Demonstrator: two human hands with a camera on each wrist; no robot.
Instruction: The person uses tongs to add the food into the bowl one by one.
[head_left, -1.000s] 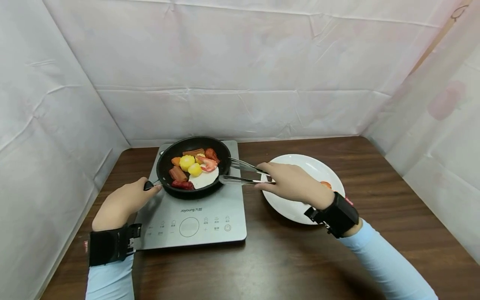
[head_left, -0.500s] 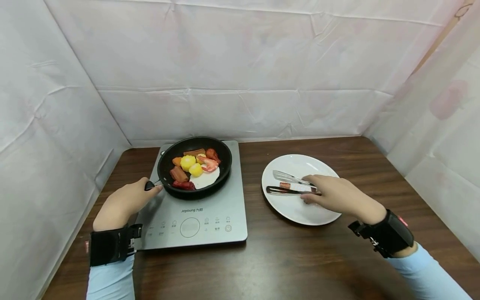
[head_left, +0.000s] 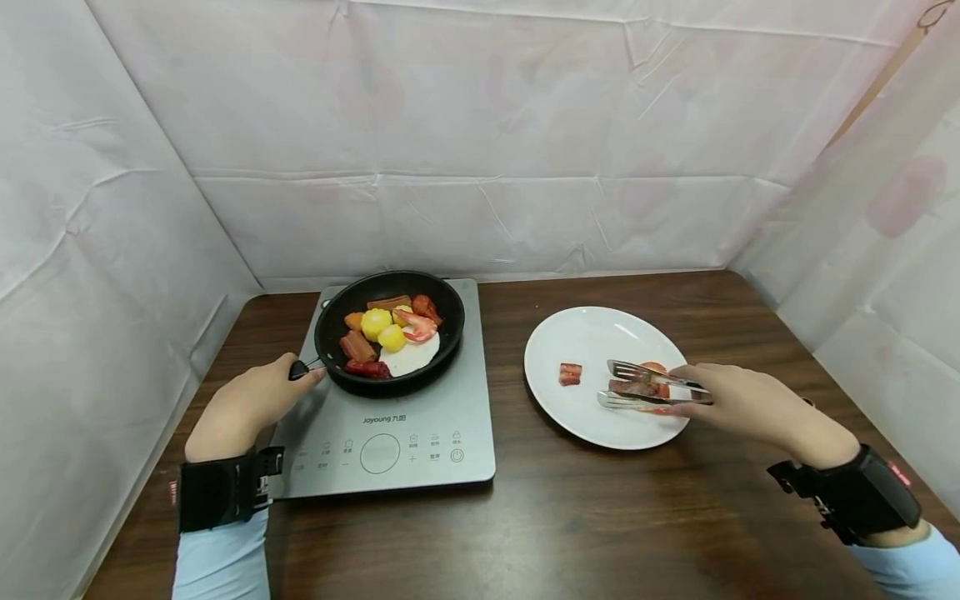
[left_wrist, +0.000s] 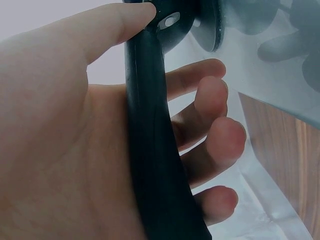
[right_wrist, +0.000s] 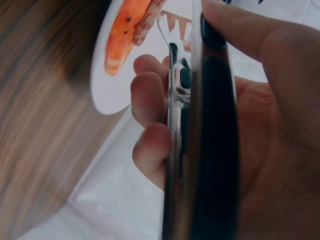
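Observation:
My left hand (head_left: pixel 251 408) grips the black handle (left_wrist: pixel 155 130) of a frying pan (head_left: pixel 451 312). The left wrist view shows the fingers curled beneath it and the thumb along its top. In the pan are a white fried egg (head_left: pixel 408 358), yellow corn pieces (head_left: pixel 376 324), a shrimp (head_left: pixel 417 326) and brownish meat pieces (head_left: pixel 357 346). My right hand (head_left: pixel 765 410) holds metal tongs (head_left: pixel 678 382) with their tips spread over a white plate (head_left: pixel 573 333). A dark meat piece (head_left: pixel 633 388) lies between the tips; whether they touch it I cannot tell. One bacon piece (head_left: pixel 570 374) lies left of the tongs.
The pan stands on a silver induction cooker (head_left: pixel 442 417) at the left of the brown table (head_left: pixel 570 517). Orange-red food (right_wrist: pixel 125 35) lies on the plate's right side, partly hidden by the tongs. White sheeting (head_left: pixel 465 125) encloses the table's back and sides.
My right hand and the tongs have moved right from the pan's edge to the plate's right side. The bacon piece, between the tips half a second ago, now lies free. The left hand stays.

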